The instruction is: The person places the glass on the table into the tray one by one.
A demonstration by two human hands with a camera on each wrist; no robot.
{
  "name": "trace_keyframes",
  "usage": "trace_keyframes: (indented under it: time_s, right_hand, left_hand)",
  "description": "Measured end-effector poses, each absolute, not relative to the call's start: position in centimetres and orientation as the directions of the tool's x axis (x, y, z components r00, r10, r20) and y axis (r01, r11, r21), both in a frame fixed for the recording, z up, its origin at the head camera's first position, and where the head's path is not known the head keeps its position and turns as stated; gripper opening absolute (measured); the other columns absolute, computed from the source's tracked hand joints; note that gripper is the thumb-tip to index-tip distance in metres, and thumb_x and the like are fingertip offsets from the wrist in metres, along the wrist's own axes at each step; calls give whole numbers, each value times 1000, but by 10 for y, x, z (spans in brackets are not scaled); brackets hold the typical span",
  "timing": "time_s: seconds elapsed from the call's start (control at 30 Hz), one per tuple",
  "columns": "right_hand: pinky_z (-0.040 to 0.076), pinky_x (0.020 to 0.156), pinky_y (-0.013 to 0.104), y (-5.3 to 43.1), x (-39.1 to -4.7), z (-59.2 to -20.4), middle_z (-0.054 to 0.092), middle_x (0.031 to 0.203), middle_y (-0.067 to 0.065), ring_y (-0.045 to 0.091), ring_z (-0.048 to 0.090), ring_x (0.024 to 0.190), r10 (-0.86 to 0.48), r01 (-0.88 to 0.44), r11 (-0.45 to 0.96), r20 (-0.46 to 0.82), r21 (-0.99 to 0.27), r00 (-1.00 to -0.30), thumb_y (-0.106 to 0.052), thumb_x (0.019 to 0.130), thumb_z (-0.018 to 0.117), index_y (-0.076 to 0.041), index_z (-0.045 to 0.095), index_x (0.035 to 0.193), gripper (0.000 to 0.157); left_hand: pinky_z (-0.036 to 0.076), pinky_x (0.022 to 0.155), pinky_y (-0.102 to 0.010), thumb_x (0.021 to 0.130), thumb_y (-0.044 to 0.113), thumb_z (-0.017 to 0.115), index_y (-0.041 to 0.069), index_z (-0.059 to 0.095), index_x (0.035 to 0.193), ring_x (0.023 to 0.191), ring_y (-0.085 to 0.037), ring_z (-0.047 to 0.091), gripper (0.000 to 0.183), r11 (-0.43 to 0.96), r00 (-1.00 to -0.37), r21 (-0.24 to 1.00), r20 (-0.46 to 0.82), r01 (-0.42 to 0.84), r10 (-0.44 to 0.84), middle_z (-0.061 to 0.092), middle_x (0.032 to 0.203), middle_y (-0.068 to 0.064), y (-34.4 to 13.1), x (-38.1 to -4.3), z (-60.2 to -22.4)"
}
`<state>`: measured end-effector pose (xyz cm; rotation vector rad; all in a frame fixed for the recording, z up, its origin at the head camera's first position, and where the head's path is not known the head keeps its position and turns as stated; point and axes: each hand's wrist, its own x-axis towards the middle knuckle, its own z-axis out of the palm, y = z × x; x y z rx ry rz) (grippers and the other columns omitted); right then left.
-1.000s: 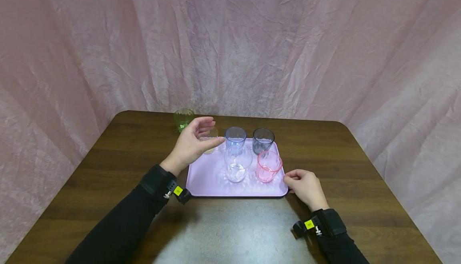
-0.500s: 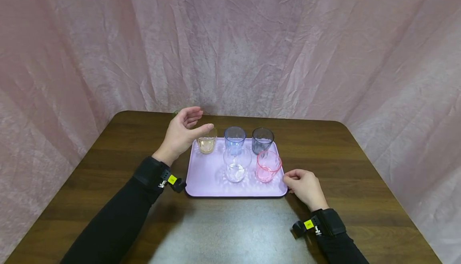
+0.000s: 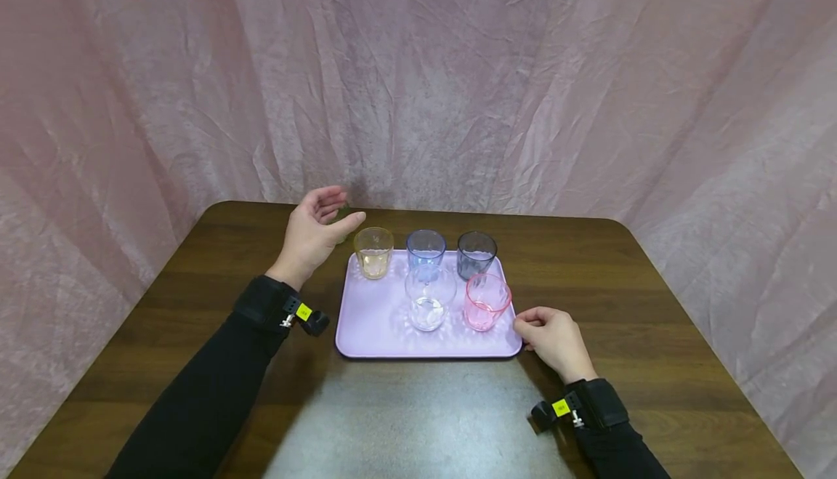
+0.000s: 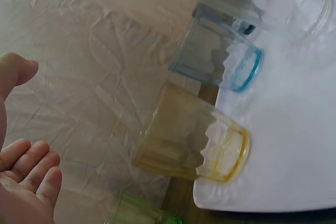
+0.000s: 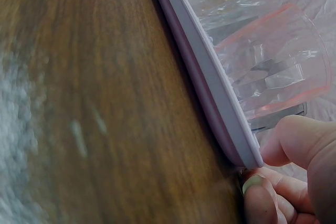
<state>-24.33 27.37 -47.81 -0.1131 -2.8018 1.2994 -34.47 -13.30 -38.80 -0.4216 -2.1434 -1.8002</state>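
My left hand (image 3: 312, 235) is raised at the tray's far left, fingers relaxed and apart, holding nothing. A green glass (image 4: 137, 212) near it is mostly hidden behind the hand in the head view. My right hand (image 3: 554, 341) pinches the near right corner of the lilac tray (image 5: 220, 85), thumb above the rim and fingers below. Upright on the tray, a yellow glass (image 3: 374, 255), a blue glass (image 3: 425, 244) and a dark grey glass (image 3: 476, 255) form the back row. A clear glass (image 3: 428, 313) and a pink glass (image 3: 484, 306) stand in front.
The tray lies on a brown wooden table (image 3: 641, 319), whose near middle shows a bright glare. Behind the table's far edge hangs a pink crinkled curtain (image 3: 445, 86). The green glass stands off the tray, beyond its far left corner.
My left hand has moved left and away from the yellow glass, which now shows whole in the head view. The hand now covers most of the green glass. My right hand stays at the tray corner.
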Motion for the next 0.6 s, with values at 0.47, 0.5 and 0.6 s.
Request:
trace_keyframes:
  time_s: [0.47, 0.5, 0.6]
  right_hand:
    - [55, 57, 28, 274, -243, -480, 69, 79, 5, 16, 62, 60, 85, 35, 649, 26, -760, -996, -17, 89, 72, -3, 73, 94, 15]
    - [55, 56, 28, 274, -243, -480, 69, 79, 5, 16, 62, 60, 86, 35, 650, 27, -759, -996, -17, 89, 72, -3, 73, 93, 14]
    - [55, 57, 28, 274, -244, -480, 69, 79, 5, 16, 62, 60, 87, 36, 649, 27, -760, -996, -17, 89, 72, -3, 73, 93, 15]
  left_hand:
    - [34, 109, -40, 83, 28, 83, 0, 41, 141, 125, -22, 43, 77, 224, -920, 905, 384, 360, -73, 49, 136, -11, -150, -362, -396]
    - [34, 109, -39, 83, 28, 83, 1, 41, 141, 125, -22, 43, 77, 228, -921, 906, 382, 356, -80, 48, 136, -11, -151, -363, -396]
    - [33, 110, -40, 83, 26, 83, 1, 40, 141, 126, -23, 43, 77, 231, -919, 907, 382, 352, -98, 48, 137, -13, -155, -367, -399]
